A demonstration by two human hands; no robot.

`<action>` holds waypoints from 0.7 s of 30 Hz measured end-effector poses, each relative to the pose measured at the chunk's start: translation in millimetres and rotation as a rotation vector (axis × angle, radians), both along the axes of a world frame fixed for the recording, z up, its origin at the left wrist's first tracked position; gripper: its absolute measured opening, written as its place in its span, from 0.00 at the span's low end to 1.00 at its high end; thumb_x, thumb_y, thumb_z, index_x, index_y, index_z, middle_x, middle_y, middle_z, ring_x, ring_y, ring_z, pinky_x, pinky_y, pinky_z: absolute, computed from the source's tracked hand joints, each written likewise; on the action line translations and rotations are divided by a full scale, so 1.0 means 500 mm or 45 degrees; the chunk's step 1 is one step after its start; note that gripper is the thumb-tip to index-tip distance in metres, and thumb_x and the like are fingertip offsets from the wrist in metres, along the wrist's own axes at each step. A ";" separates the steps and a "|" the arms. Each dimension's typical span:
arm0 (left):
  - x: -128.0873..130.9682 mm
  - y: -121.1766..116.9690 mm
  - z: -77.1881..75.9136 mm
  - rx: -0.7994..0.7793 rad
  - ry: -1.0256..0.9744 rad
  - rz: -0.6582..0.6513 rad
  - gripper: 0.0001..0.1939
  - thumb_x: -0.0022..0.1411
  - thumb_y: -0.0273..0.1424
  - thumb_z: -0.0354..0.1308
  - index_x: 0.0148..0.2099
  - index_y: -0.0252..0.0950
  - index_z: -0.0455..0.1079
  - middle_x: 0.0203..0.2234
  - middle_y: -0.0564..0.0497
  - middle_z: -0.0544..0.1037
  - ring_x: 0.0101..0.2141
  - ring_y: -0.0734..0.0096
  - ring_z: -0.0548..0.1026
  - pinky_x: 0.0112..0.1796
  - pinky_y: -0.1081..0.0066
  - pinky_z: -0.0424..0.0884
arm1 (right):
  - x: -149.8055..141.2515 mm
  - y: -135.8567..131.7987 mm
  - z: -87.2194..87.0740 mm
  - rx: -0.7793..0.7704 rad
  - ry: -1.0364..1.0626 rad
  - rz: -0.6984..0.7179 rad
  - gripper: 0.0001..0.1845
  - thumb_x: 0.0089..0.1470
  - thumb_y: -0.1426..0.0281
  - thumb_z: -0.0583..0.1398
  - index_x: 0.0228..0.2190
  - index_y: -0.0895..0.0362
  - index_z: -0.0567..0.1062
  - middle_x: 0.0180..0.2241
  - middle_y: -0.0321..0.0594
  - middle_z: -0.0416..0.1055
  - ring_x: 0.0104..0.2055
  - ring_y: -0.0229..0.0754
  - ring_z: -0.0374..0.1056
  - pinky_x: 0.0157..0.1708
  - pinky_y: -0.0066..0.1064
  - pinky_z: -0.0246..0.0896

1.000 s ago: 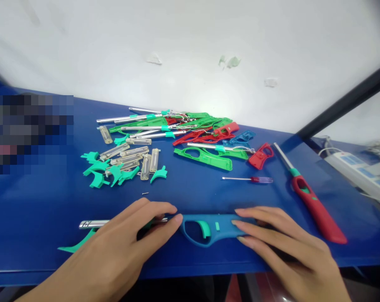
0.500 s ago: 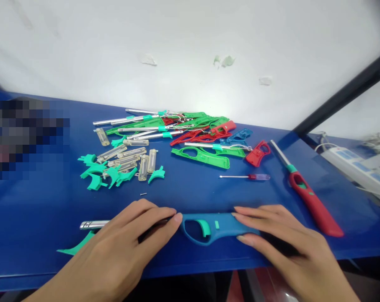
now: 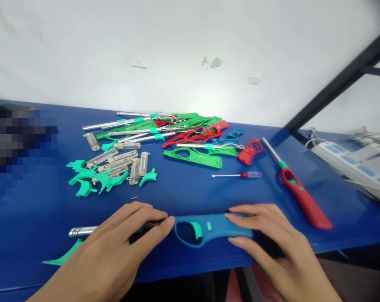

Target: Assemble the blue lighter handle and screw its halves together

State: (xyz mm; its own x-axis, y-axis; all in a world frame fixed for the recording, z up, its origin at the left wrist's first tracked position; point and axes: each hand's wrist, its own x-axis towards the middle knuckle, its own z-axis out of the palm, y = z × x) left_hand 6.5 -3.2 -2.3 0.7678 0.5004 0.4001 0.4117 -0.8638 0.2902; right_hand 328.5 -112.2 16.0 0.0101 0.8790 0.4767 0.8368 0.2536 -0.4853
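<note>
A blue utility lighter [image 3: 213,233] lies near the table's front edge, with a teal trigger showing in its finger loop. My left hand [image 3: 111,247] is closed with thumb and fingertips on its front end. My right hand [image 3: 277,235] grips the rear of the handle between thumb and fingers. From behind my left hand a silver metal tube [image 3: 82,231] sticks out to the left. A teal curved piece [image 3: 65,253] lies under that tube, partly covered by my left hand. A small screw [image 3: 135,197] rests on the table beyond my left hand.
Several clear fuel tanks [image 3: 134,171] and teal triggers [image 3: 104,181] lie at left. Behind are metal tubes with wires and green shell halves [image 3: 196,157]. A screwdriver [image 3: 251,175], a red lighter [image 3: 303,197] and a power strip [image 3: 350,159] sit at right.
My view has turned slightly, so the table's contents appear shifted left. Both hands keep their hold on the blue lighter, with hardly any other visible movement.
</note>
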 end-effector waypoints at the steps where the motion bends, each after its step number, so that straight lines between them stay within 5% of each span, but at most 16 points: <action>1: -0.001 -0.001 -0.001 -0.017 0.007 0.021 0.38 0.68 0.12 0.46 0.69 0.50 0.74 0.55 0.52 0.83 0.52 0.68 0.81 0.53 0.73 0.78 | -0.001 0.001 0.002 0.000 0.003 -0.003 0.07 0.71 0.55 0.68 0.48 0.39 0.86 0.48 0.30 0.87 0.51 0.42 0.83 0.49 0.29 0.81; 6: -0.001 -0.001 0.001 -0.021 0.096 0.078 0.24 0.78 0.21 0.50 0.67 0.49 0.73 0.59 0.53 0.80 0.55 0.68 0.80 0.58 0.74 0.77 | -0.008 0.006 0.007 0.029 0.038 -0.057 0.10 0.70 0.53 0.69 0.48 0.42 0.84 0.46 0.30 0.87 0.46 0.40 0.86 0.48 0.25 0.82; 10: 0.015 0.005 0.030 0.111 -0.053 0.104 0.19 0.81 0.24 0.51 0.66 0.47 0.70 0.55 0.54 0.81 0.51 0.71 0.81 0.54 0.80 0.77 | -0.017 0.004 0.000 0.054 0.166 -0.076 0.10 0.68 0.60 0.71 0.50 0.41 0.83 0.46 0.29 0.86 0.47 0.39 0.85 0.49 0.22 0.81; 15: 0.026 0.004 0.046 0.244 -0.090 0.081 0.24 0.79 0.21 0.52 0.70 0.44 0.69 0.55 0.52 0.80 0.51 0.70 0.80 0.57 0.79 0.76 | -0.029 0.005 0.008 0.016 0.255 -0.109 0.20 0.65 0.60 0.73 0.58 0.37 0.84 0.41 0.28 0.83 0.39 0.35 0.84 0.43 0.16 0.79; 21: 0.013 0.008 0.027 0.237 -0.041 0.036 0.35 0.74 0.16 0.49 0.77 0.45 0.64 0.57 0.51 0.78 0.54 0.70 0.79 0.63 0.79 0.69 | -0.029 0.010 0.021 -0.025 0.440 -0.034 0.12 0.60 0.66 0.77 0.45 0.39 0.89 0.42 0.23 0.89 0.41 0.35 0.87 0.46 0.11 0.75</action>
State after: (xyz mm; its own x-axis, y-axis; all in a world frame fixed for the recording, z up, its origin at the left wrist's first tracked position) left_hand 13.2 0.5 11.2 0.7397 0.4368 0.5119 0.4297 -0.8920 0.1403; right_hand 314.0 -107.0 26.4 0.1908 0.8852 0.4243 0.6285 0.2218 -0.7455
